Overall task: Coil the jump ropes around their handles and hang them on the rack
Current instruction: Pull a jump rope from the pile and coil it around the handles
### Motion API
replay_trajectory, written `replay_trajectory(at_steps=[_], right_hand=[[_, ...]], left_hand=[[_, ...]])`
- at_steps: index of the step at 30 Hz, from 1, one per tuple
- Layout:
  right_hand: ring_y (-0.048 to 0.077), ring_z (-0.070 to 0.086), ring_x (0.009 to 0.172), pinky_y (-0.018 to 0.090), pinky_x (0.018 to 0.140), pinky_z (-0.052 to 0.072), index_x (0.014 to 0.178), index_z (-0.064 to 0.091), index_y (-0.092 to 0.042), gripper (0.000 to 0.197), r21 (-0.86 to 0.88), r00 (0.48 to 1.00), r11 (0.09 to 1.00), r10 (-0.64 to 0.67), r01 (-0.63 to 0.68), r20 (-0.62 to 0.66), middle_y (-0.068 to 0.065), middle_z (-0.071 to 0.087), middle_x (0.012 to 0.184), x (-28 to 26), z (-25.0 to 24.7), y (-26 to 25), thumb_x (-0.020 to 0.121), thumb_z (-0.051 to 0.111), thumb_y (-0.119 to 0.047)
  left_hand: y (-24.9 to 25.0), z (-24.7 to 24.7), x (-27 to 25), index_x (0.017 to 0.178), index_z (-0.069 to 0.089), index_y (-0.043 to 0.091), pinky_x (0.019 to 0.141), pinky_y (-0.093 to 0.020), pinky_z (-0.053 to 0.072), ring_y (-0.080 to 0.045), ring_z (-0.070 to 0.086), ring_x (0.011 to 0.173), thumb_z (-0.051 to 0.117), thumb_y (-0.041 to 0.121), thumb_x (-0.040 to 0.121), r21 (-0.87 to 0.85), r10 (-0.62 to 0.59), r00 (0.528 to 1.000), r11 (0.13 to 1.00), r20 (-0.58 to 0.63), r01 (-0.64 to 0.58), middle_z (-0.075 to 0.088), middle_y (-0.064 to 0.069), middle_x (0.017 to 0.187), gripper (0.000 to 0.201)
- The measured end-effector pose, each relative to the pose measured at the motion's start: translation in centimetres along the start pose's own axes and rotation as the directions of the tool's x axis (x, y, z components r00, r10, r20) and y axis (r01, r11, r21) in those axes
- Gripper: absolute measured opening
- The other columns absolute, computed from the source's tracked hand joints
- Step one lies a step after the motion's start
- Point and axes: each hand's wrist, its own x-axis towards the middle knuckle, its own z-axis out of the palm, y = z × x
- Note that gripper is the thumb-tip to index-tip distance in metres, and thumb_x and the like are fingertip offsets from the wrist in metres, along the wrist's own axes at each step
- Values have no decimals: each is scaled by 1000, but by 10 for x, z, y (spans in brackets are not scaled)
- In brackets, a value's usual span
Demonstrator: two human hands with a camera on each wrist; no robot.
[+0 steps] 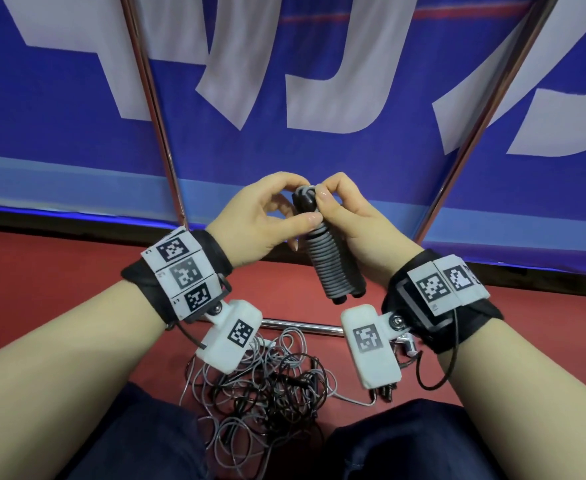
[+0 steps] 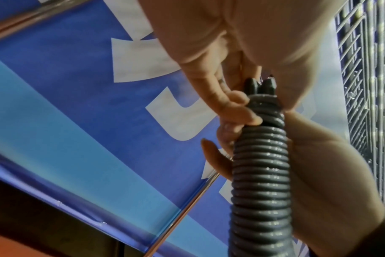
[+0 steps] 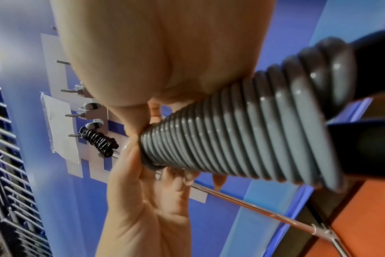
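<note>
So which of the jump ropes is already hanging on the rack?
The black-corded bundle, hung on a rack hook. The grey-coiled rope is gripped in both hands; the others lie tangled on the floor.

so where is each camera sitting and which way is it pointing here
Head: worn on the head, looking forward and down at both forearms, the left hand and right hand gripping the coiled grey rope bundle, with loose ropes on the red floor.
Left wrist: under the left hand, looking up along the bundle at the blue banner.
Right wrist: under the right hand, looking along the bundle towards a black coiled rope on the rack.
Shared: all three show the bundle and both hands.
</note>
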Motion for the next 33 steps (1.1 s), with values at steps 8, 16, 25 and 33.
replay_trajectory(at_steps=[8, 16, 25, 33], right_hand=[[32, 57, 73, 40, 69, 48, 91, 39, -14, 13, 193, 996, 980, -60, 46, 63, 23, 59, 78, -2, 1, -1, 96, 44, -25], [34, 56, 87, 45, 81, 43, 95, 43, -12, 9, 131, 998, 991, -30, 23, 59, 22, 57, 97, -6, -2, -2, 92, 51, -15], [35, 53, 86, 43, 76, 41, 92, 45, -15, 8, 82, 995, 992, -93, 95, -22, 23, 59, 94, -3, 6, -1, 94, 53, -16], [24, 50, 67, 26, 54, 43, 84, 46, -5, 18, -54, 980, 996, -85, 76, -182, 23, 55, 84, -3, 1, -1, 88, 63, -9]], left_hand=[[2, 4, 0, 94, 59, 23, 59, -23, 50, -9, 53, 73, 67, 27, 80, -46, 108, 994, 993, -11, -108, 55, 3, 89, 17], [-1, -2, 1, 92, 57, 21, 54, -23, 49, -8, 52, 71, 63, 31, 76, -82, 102, 995, 991, 0, -101, 53, -10, 89, 20], [-1, -6, 2, 97, 59, 24, 62, -26, 47, -20, 55, 76, 64, 31, 78, -86, 93, 995, 992, -34, -96, 59, -1, 92, 21], [0, -10, 1, 113, 63, 9, 80, -24, 52, -17, 64, 83, 60, 0, 89, 2, 42, 996, 999, 79, -43, 61, -22, 106, 26]])
